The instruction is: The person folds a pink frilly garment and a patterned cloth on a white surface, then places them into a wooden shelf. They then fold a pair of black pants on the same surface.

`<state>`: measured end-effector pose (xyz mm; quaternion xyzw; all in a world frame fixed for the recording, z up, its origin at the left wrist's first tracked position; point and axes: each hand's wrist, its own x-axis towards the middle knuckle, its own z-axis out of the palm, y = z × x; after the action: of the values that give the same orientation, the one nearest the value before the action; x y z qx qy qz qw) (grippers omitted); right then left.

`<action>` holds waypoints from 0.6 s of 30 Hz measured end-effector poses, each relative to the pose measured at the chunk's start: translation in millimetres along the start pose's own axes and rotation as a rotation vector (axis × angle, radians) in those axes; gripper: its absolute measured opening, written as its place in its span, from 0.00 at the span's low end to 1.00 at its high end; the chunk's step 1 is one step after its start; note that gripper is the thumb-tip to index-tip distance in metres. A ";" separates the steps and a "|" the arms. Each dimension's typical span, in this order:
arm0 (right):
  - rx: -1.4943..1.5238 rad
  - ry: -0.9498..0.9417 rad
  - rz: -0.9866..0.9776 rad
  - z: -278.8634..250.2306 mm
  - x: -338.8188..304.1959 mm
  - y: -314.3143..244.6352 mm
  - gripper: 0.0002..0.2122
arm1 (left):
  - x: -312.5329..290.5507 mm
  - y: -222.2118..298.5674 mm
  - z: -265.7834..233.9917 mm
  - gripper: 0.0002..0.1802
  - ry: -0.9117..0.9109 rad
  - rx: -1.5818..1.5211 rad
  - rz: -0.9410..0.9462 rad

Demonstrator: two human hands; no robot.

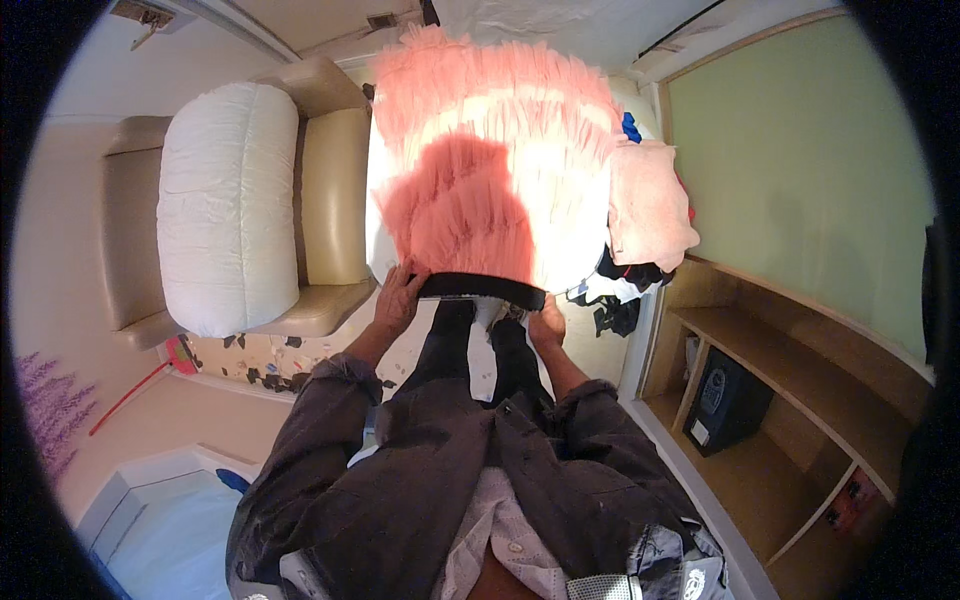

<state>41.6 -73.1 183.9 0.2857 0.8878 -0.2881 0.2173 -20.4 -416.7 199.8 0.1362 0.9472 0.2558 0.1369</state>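
Note:
A coral-pink ruffled tulle skirt [470,190] lies spread out in front of me, with bright light across much of it and a dark shadow over its middle left. Its black waistband [480,287] runs along the near edge, closest to my body. At the band's left end, my left hand [400,293] is closed, fingers pinching the edge. My right hand [547,322] grips the opposite end of the same band, its fingertips partly hidden. Between the hands the band looks stretched nearly straight, bowing slightly. The surface beneath the skirt is mostly covered.
To the left, a beige armchair [335,200] holds a puffy white pillow [228,210]. Folded peach cloth [650,205] sits on a pile of clothes at the right. Beyond it stands a wooden shelf unit [800,370] with a black box [728,400]. A red-handled swatter [130,398] leans at lower left.

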 end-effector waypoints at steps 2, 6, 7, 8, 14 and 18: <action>0.018 0.066 -0.126 8.0 -5.2 18.9 0.12 | -5.5 -1.3 4.7 0.26 -0.030 -0.025 -0.009; -0.042 -0.102 0.043 -4.6 -4.1 12.0 0.14 | -9.1 3.4 7.5 0.25 -0.001 0.000 0.005; -0.058 -0.128 0.048 -9.8 -2.9 8.0 0.14 | -8.9 5.9 1.9 0.23 0.025 0.007 0.025; -0.105 -0.142 0.024 -14.6 -2.3 3.7 0.14 | -8.9 9.8 -3.4 0.22 0.051 0.014 0.044; -0.241 -0.326 0.035 -30.7 -8.8 -1.4 0.17 | -29.6 5.8 -2.7 0.24 -0.034 0.028 0.009; -0.206 -0.338 -0.009 -35.3 -10.2 1.2 0.25 | -35.6 5.9 8.0 0.25 -0.088 0.104 -0.009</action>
<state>42.1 -53.7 215.2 0.2052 0.8647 -0.2406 0.3902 16.3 -419.9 203.0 0.1499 0.9529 0.1996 0.1724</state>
